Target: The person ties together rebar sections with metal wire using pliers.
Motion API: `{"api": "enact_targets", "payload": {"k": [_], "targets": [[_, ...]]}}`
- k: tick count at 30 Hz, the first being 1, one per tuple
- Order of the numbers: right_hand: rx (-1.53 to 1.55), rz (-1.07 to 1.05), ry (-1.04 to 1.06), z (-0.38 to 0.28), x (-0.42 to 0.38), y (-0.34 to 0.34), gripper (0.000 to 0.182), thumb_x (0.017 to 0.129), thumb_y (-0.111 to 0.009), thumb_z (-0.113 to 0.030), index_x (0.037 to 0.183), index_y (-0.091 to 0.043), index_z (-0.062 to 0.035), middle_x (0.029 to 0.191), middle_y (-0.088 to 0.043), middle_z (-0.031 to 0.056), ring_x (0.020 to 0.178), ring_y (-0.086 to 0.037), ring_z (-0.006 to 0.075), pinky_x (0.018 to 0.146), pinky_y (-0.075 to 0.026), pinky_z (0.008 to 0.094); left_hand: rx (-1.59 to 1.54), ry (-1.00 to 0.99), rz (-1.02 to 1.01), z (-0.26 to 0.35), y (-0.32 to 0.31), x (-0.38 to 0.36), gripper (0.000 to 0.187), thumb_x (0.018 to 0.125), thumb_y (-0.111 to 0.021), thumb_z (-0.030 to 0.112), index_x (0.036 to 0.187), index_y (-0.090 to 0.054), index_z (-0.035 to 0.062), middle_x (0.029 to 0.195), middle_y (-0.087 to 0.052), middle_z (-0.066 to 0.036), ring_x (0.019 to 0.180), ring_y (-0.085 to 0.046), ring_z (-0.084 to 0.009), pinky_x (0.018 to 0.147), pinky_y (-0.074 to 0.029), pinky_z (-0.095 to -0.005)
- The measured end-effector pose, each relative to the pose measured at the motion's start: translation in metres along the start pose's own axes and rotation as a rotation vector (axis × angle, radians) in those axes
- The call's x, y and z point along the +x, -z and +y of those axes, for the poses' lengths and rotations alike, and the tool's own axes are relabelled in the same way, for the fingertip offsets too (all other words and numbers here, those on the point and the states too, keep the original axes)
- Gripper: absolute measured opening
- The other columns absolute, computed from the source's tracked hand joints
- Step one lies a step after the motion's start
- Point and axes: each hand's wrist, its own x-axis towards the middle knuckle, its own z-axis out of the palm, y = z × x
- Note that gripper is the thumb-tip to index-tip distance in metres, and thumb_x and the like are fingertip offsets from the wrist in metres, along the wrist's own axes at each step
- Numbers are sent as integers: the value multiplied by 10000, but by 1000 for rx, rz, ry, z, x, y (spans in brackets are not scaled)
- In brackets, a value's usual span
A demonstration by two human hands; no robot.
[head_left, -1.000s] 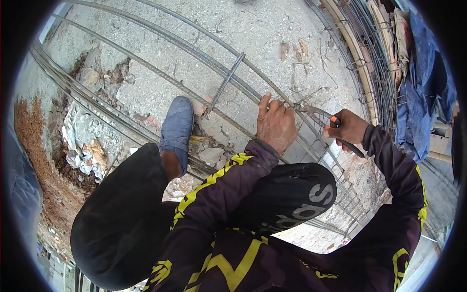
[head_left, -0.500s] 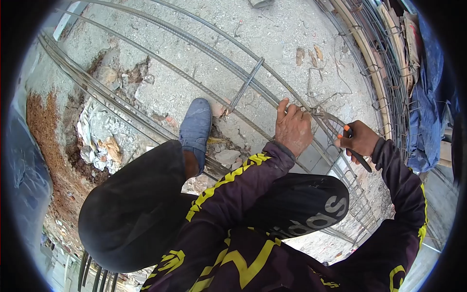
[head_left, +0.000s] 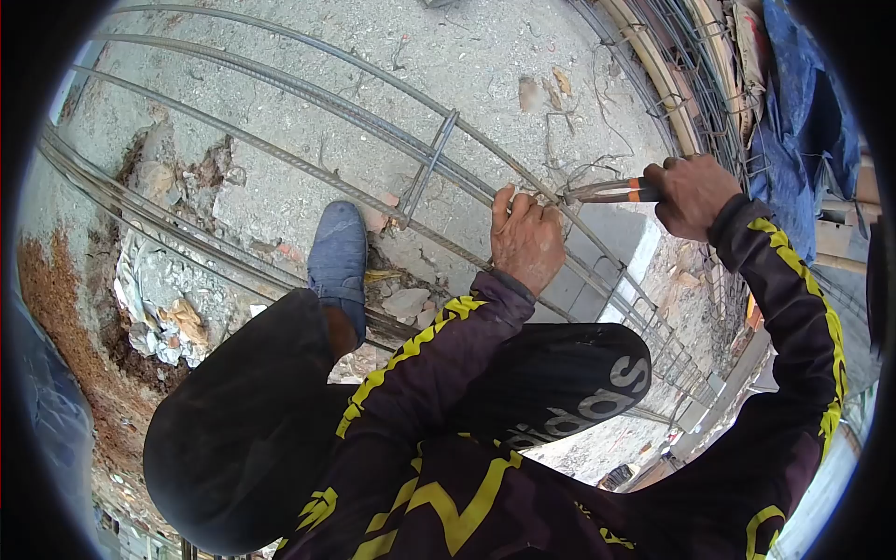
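My right hand [head_left: 693, 194] is closed around the handles of a pair of pincers [head_left: 611, 191], dark metal with orange and black grips. The jaws point left and meet the outer steel bar of a rebar cage [head_left: 595, 240], close to some thin wire. Just left of the jaws, my left hand [head_left: 528, 241] curls its fingers over the cage bars; the exact grip underneath is hidden. Farther left along the cage, a stirrup [head_left: 431, 166] crosses the long ribbed bars.
My blue shoe [head_left: 338, 257] stands beside the bars on rough concrete. More tied rebar [head_left: 644, 70] and a blue tarp [head_left: 801, 121] lie at upper right. A broken patch with crumpled white debris [head_left: 163, 299] is at left, near reddish soil [head_left: 56, 308].
My right hand has swung upward and turned, so the pincers now lie nearly level with the handles to the right. The view has shifted; my left hand stays on the bars.
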Motion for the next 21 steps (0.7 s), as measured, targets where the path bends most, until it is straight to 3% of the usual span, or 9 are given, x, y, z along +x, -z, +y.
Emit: {"api": "enact_targets", "payload": {"k": [1, 3, 6, 8, 10, 15, 19, 20, 21], "targets": [[67, 74, 153, 17, 10, -18, 259, 799, -651, -236, 910, -703, -7, 655, -621, 170, 671, -638, 389, 694, -528, 435, 18, 14, -62, 0, 3, 1, 59, 773, -665, 89, 793, -688, 39, 798, -677, -105, 958, -601, -229, 1082, -263, -463], [159, -193, 140, 11, 20, 13, 333, 814, -684, -329, 797, -660, 3, 607, -589, 151, 625, -632, 360, 649, -521, 436, 55, 45, -178, 6, 20, 11, 51, 769, -661, 86, 749, -670, 40, 775, -672, -115, 949, -602, -249, 1065, -282, -471], [289, -488, 13, 9, 36, 25, 389, 801, -772, -336, 740, -639, 24, 601, -611, 132, 557, -645, 285, 541, -537, 401, 32, 112, -600, 30, 76, 40, 196, 762, -682, 91, 944, -687, 17, 876, -680, -136, 1002, -583, -289, 1037, -322, -472], [403, -664, -127, 12, 42, 30, 312, 781, -790, -236, 799, -658, 46, 633, -635, 132, 553, -654, 270, 503, -548, 403, -118, -34, -109, 53, 69, 40, 585, 749, -722, 116, 1297, -554, 0, 1127, -630, -179, 1078, -544, -320, 1010, -356, -458], [609, -784, -139, 17, 42, 27, 224, 788, -764, -103, 801, -631, 77, 658, -631, 146, 545, -645, 247, 474, -555, 364, -242, -221, -3, 76, 49, 48, 940, 733, -754, 141, 1521, -256, 24, 1336, -500, -199, 1145, -507, -321, 995, -370, -440], [656, -978, -281, 22, 50, 14, 190, 800, -739, -61, 876, -617, 63, 657, -628, 131, 475, -615, 224, 433, -553, 358, -243, -127, 53, 87, -14, 59, 993, 731, -745, 131, 1543, -181, 38, 1198, -517, -171, 1024, -518, -313, 895, -393, -426], [597, -768, -217, 7, 31, 39, 288, 819, -728, -97, 1068, -617, -5, 733, -672, 154, 614, -694, 271, 512, -592, 393, -335, -78, 12, 77, -34, 73, 1022, 707, -746, 111, 1549, -170, 48, 1036, -552, -129, 920, -532, -293, 836, -389, -414], [311, -562, -67, 4, 26, 32, 385, 817, -726, -154, 1170, -601, -62, 792, -703, 138, 715, -706, 322, 655, -575, 494, -378, -64, -9, 76, -37, 71, 1032, 701, -749, 112, 1550, -165, 51, 1033, -559, -127, 922, -538, -290, 839, -388, -413], [26, -347, 84, 10, 25, 11, 486, 816, -724, -211, 1272, -586, -119, 851, -733, 123, 815, -719, 373, 798, -558, 594, -353, -86, -69, 73, -41, 72, 922, 834, -649, 155, 1569, -104, 38, 996, -551, -128, 916, -523, -259, 811, -374, -411]]}}
